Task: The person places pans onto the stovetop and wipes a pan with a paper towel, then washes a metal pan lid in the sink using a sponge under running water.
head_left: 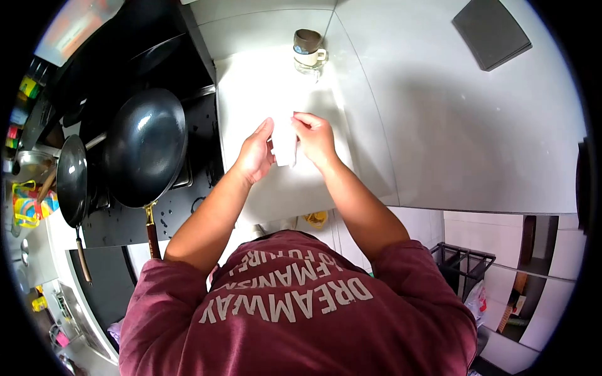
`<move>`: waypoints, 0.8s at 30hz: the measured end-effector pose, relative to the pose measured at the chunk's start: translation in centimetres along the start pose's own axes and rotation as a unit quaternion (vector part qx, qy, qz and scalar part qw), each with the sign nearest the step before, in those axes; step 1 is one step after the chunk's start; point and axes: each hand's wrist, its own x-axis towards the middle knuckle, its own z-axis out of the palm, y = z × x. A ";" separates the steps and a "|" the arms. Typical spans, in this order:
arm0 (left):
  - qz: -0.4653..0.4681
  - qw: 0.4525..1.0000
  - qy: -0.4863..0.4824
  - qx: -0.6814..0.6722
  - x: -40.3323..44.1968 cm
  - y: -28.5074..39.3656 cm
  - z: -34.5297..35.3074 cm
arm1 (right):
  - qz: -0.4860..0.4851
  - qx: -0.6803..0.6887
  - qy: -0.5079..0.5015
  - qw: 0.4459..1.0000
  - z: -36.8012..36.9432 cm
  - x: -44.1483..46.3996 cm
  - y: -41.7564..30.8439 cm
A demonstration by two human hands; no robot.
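Above the white counter [269,194], a thin white folded sheet [285,144] hangs between my two hands. Glare hides its upper part, and whether it is paper or cloth is unclear. My left hand [256,153] has its thumb pointing up and its fingers curled behind the sheet's left edge. Thumb and forefinger of my right hand [318,139] pinch the right edge near the top. Beyond the hands, at the back of the counter, stands a small stack of cups [308,47], a dark one over a cream one with a handle.
To the left, a large black wok [147,147] sits on the black stove [204,131], with a smaller pan [72,182] beside it. A dark grey box [492,34] lies at the far right. Below the right-hand counter stands a black rack [464,266].
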 end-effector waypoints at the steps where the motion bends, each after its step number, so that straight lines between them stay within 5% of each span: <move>1: 0.010 1.000 -0.009 0.012 -0.2 0.0 -0.2 | 0.027 0.036 -0.021 0.999 -0.2 0.0 -0.2; 10: -0.002 0.992 -0.098 -0.078 -1.3 1.4 -1.1 | 0.051 0.119 -0.018 0.991 -0.1 -0.5 -2.5; 24: 0.061 0.998 0.006 -0.026 -0.8 0.4 0.0 | -0.012 0.481 -0.006 0.877 -2.1 -0.5 -9.3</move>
